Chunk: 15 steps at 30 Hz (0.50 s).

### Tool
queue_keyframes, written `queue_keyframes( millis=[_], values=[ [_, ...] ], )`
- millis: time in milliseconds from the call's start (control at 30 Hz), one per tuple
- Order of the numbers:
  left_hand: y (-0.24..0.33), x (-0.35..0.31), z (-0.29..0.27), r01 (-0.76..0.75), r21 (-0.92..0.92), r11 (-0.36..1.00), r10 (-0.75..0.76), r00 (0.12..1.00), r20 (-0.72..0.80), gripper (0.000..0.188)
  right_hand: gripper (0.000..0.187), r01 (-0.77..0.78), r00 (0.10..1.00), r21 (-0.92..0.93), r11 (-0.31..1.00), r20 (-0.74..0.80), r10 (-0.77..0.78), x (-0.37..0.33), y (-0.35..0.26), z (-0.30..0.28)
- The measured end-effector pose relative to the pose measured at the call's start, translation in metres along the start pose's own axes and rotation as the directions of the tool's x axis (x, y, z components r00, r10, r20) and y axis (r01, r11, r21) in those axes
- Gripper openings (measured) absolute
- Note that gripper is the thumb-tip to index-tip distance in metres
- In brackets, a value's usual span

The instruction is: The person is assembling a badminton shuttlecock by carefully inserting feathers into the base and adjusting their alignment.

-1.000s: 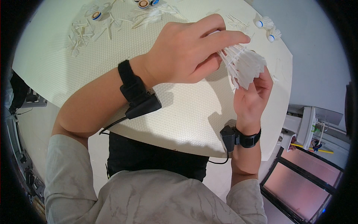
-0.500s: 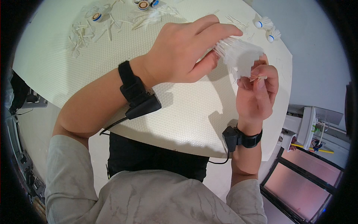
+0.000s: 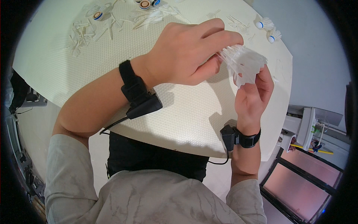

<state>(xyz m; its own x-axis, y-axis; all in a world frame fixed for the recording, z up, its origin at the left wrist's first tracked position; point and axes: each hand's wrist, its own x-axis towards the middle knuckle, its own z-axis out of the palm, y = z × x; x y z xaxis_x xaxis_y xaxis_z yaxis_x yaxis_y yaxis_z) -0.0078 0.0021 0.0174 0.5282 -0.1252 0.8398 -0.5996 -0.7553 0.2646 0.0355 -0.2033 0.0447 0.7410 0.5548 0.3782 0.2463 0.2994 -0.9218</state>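
Note:
My left hand (image 3: pixel 194 52) is closed around the base end of a white feather shuttlecock (image 3: pixel 244 61), its cork hidden by the fingers. The shuttlecock lies tilted, with its feather skirt fanning toward the right. At the skirt's open rim, my right hand (image 3: pixel 253 93) has its fingers bent round the feather ends, the thumb tip partly covered by feathers. Both hands are above the white textured table (image 3: pixel 179 119). Just right of the right hand, a small pale scrap (image 3: pixel 275 78) lies on the tabletop.
Broken feather quills (image 3: pixel 84 33) are strewn at the far left, beside a cork base (image 3: pixel 97 16). Another cork base (image 3: pixel 144 4) sits at the back with more scraps (image 3: pixel 147 16). Two whole shuttlecocks (image 3: pixel 265 24) (image 3: pixel 275 36) lie near the right edge. Loose quills (image 3: pixel 237 23) lie behind my left hand.
My right hand has gone from pinching a small pale scrap beside the skirt to gripping the feather ends. That scrap has left its fingers. The shuttlecock has shifted slightly down and right.

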Motion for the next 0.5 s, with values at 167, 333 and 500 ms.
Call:
queue_keyframes(
  millis=[167,333,500],
  values=[
    [0.0009,0.0,-0.0001,-0.005,0.01,1.0,0.005,1.0,0.012,0.046,0.015,-0.005,1.0,0.016,1.0,-0.029,0.005,-0.0027,0.0028,-0.0034],
    [0.0012,0.0005,0.0002,-0.012,0.011,1.0,0.012,1.0,0.012,0.045,0.014,0.029,1.0,0.027,0.999,0.01,-0.03,-0.0015,0.0045,-0.0043],
    [0.002,0.0013,-0.0022,-0.015,0.021,1.0,0.014,0.999,0.03,0.044,0.015,0.07,0.997,0.051,0.996,0.036,-0.072,-0.0003,0.0056,-0.0034]
  ],
)
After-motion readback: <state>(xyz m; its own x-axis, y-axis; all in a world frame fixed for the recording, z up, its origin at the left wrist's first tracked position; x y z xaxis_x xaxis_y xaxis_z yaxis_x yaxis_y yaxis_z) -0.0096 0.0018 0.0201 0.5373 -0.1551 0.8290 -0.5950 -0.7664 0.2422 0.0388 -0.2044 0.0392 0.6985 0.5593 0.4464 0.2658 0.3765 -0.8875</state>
